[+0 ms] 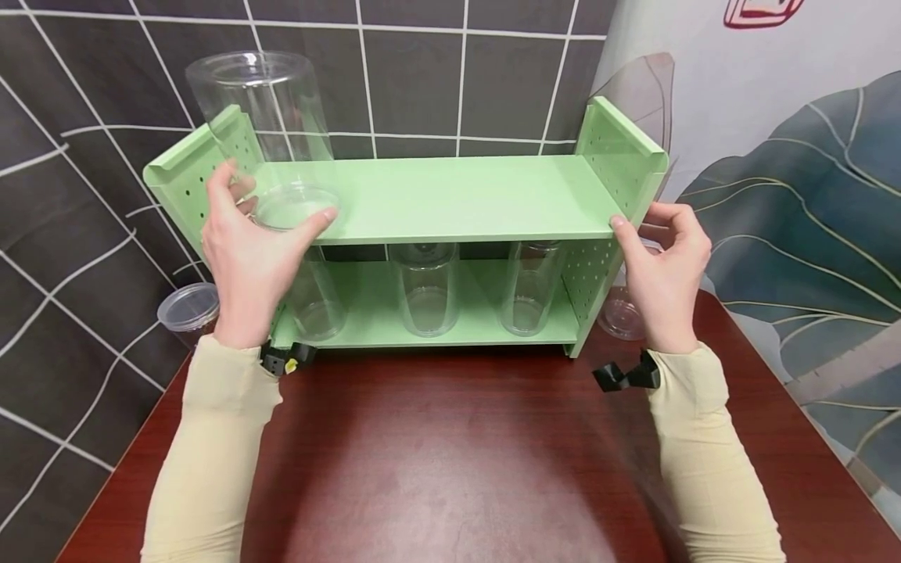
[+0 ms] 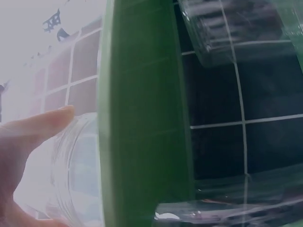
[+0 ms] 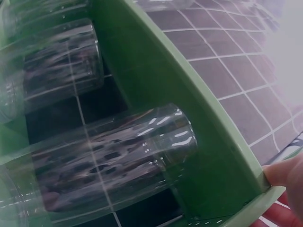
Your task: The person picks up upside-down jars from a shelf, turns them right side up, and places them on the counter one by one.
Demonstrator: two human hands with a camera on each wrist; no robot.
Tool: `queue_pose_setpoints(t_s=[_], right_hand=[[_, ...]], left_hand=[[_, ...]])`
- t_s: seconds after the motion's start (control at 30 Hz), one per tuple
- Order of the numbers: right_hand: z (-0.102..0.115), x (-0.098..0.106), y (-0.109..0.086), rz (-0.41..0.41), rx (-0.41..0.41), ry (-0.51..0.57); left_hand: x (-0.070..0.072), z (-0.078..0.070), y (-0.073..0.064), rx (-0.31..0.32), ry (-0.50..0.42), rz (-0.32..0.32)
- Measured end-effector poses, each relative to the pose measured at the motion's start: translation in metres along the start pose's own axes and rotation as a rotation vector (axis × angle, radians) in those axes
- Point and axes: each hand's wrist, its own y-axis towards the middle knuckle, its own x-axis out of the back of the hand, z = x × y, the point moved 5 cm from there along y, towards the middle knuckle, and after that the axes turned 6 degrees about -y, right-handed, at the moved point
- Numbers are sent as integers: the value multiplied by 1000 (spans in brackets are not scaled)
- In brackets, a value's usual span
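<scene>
A tall clear plastic jar (image 1: 292, 105) stands at the left end of the top board of a green two-tier shelf (image 1: 436, 199). My left hand (image 1: 246, 250) grips it low down, thumb in front and fingers round its left side. In the left wrist view the jar's base (image 2: 85, 165) meets or nearly meets the green board; contact is hard to tell. At the opposite end, my right hand (image 1: 665, 270) pinches the front edge of the shelf's right side panel (image 1: 622, 160). The right wrist view shows the thumb (image 3: 284, 172) on that edge.
On the lower tier stand a left jar (image 1: 317, 305), a middle jar (image 1: 425, 301) and a right jar (image 1: 531, 301), all clear. A lidded container (image 1: 190, 307) is left of the shelf, another clear container (image 1: 621, 315) right. The brown table (image 1: 450, 453) meets a dark tiled wall (image 1: 415, 78).
</scene>
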Motion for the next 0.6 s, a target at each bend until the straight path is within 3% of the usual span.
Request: queue_pose_setpoints(t_s=[0.23,0.4,0.6], right_hand=[[28,6,-11,-55,13,-23],[15,8,-6,-74,1,-43],[3,9,-1,-85,1,-83]], left_hand=[[6,-12,-16,-61,-81,11],[9,-21,-30,-117,-114,27],[10,-27,-47,-127,-144,60]])
